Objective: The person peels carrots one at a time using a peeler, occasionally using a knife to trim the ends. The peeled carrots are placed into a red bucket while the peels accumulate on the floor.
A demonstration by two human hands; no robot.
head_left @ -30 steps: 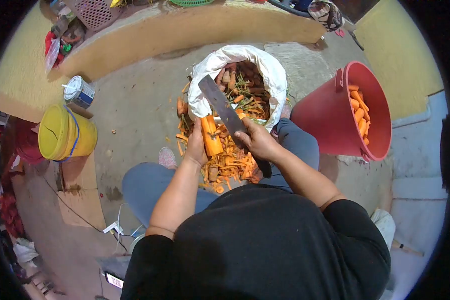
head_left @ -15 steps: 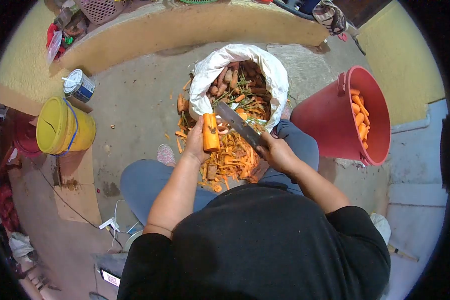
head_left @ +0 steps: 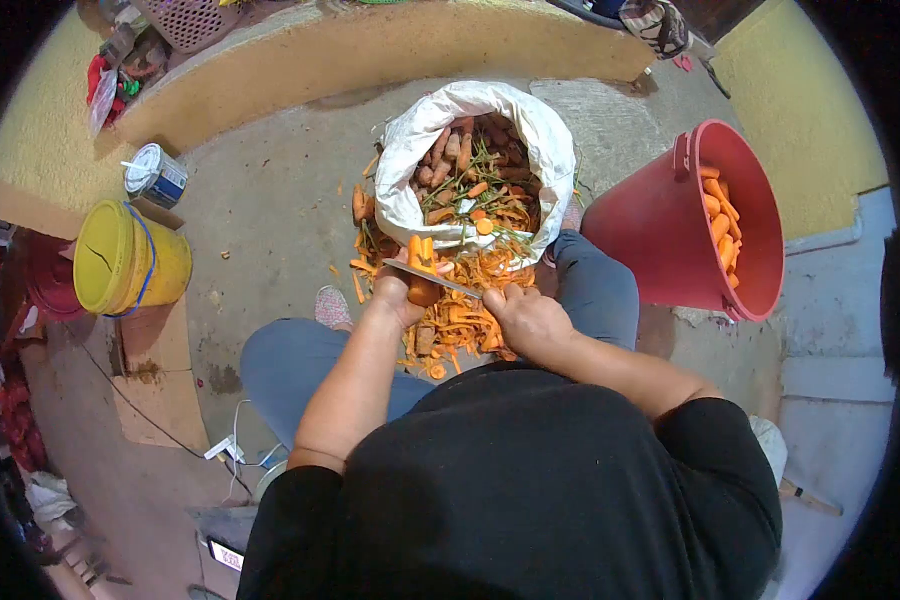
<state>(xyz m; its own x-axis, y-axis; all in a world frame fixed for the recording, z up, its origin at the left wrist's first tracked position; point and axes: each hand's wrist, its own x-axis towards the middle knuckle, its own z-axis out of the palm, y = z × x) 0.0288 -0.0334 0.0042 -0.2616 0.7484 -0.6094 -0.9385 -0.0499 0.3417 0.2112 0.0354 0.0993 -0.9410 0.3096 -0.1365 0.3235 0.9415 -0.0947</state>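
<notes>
My left hand (head_left: 394, 297) is wrapped round a thick orange carrot (head_left: 422, 255), held upright in front of the sack. My right hand (head_left: 526, 316) grips a knife (head_left: 438, 277), whose blade lies across the carrot and points left. Beyond my hands stands a white sack (head_left: 410, 133) with its rim rolled open, holding unpeeled carrots (head_left: 453, 146), green stems and peelings. A heap of orange peelings (head_left: 467, 325) lies below the hands, between my legs.
At the right a red bucket (head_left: 638, 235) tilts toward me with peeled carrots (head_left: 720, 228) inside. To the left are a yellow bucket (head_left: 160, 262), a small paint pail (head_left: 168, 183) and a white power strip (head_left: 220, 447). A low ledge (head_left: 370, 55) runs behind the sack.
The knife has moved left and down from beside the carrot to across it, its blade now seen nearly edge-on. My right hand has shifted left and slightly down.
</notes>
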